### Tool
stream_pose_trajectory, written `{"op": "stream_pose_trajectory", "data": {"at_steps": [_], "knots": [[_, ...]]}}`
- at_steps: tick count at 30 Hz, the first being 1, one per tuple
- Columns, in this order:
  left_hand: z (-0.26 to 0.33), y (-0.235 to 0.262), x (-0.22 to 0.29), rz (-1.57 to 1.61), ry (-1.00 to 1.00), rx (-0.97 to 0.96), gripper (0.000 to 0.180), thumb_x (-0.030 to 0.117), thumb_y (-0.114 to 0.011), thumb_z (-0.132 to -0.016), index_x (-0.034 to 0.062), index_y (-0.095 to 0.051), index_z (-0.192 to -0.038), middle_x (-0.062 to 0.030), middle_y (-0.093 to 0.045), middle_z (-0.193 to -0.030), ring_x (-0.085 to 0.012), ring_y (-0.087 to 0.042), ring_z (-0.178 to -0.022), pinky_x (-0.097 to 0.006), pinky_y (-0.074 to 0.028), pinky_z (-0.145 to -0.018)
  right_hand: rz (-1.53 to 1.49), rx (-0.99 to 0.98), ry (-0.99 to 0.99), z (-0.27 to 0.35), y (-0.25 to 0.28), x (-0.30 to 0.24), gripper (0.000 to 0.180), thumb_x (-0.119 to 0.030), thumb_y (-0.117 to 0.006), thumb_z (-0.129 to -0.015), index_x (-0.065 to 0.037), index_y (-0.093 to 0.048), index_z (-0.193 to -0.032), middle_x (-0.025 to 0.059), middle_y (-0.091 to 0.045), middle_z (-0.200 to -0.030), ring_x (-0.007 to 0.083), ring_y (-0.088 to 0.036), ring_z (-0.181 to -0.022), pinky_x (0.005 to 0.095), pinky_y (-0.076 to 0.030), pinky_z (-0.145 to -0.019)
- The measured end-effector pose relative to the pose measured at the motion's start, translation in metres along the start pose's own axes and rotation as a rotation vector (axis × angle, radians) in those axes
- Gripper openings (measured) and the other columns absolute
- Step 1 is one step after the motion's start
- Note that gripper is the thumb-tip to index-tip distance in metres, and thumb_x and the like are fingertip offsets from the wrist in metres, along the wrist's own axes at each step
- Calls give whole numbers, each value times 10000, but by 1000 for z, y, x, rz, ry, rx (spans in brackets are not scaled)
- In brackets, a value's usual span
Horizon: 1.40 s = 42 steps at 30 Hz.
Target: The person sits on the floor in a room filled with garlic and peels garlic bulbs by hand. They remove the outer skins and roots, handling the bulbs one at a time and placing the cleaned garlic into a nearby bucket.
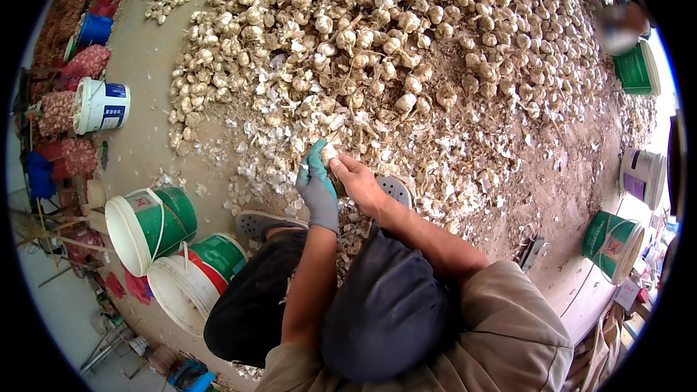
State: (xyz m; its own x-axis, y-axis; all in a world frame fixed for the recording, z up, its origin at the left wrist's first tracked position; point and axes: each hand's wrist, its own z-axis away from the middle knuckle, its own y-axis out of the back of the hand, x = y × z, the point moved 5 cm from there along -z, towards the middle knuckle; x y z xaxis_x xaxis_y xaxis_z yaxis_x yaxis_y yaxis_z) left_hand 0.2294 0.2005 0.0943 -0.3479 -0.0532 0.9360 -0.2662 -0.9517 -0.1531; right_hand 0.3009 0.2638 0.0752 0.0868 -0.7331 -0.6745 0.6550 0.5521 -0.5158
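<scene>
My left hand, in a grey and green glove, is closed with its fingertips against a whitish garlic bulb. From the other side my bare right hand grips the same bulb between thumb and bent fingers. The fingers hide much of the bulb. Beyond my hands spreads a wide heap of garlic bulbs, some with dry stalks and roots. Loose papery garlic skins lie thickly around and below my hands.
My clog-shod feet rest among the skins. At left stand a green bucket, a green-red-white bucket and a white bucket. Reddish mesh sacks line the left side. More buckets stand at right; a blurred person is top right.
</scene>
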Motion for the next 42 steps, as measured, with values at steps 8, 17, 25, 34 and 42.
{"op": "stream_pose_trajectory", "data": {"at_steps": [8, 17, 25, 34, 42], "knots": [[8, -26, 32, -63, 166, -477, 493, 274, -689, -908, 0, -561, -1298, -89, -608, -1239, -167, -578, -1098, -277, -485, -939, 851, -38, 313, 6, 18, -59, 468, -143, -693, -861, -86, -568, -1309, 78, -705, -981, 187, -667, -813, 340, -550, -713], [-12, -30, 46, 407, 297, -209, 253, 67, -532, -842, -31, -643, -1047, -90, -622, -838, -184, -608, -728, -315, -547, -667, 943, -230, 38, 31, -25, -155, 533, -217, -711, -833, 38, -531, -1266, 162, -692, -953, 217, -669, -815, 338, -547, -729], [6, -97, 77, 903, 350, -188, 286, 291, -516, -990, 11, -571, -964, -97, -627, -877, -304, -595, -1074, -461, -497, -955, 1645, -331, 117, 55, -34, -207, 479, -444, -679, -838, 15, -684, -975, 199, -689, -878, 322, -670, -848, 424, -514, -748], [40, -88, 115, 317, 84, -679, 368, 252, -677, -915, 1, -630, -1180, -76, -684, -1013, -135, -657, -812, -280, -567, -701, 1734, -163, 175, 73, -48, -220, 313, -280, -612, -828, -10, -683, -970, 216, -685, -922, 352, -671, -867, 419, -533, -796], [20, -40, 72, 407, 255, -167, 225, 224, -604, -955, 4, -616, -999, -68, -645, -814, -168, -594, -659, -322, -513, -601, 1678, 236, 261, 98, -81, -143, 248, -239, -593, -872, -28, -659, -986, 212, -687, -962, 339, -672, -913, 411, -532, -794]]}}
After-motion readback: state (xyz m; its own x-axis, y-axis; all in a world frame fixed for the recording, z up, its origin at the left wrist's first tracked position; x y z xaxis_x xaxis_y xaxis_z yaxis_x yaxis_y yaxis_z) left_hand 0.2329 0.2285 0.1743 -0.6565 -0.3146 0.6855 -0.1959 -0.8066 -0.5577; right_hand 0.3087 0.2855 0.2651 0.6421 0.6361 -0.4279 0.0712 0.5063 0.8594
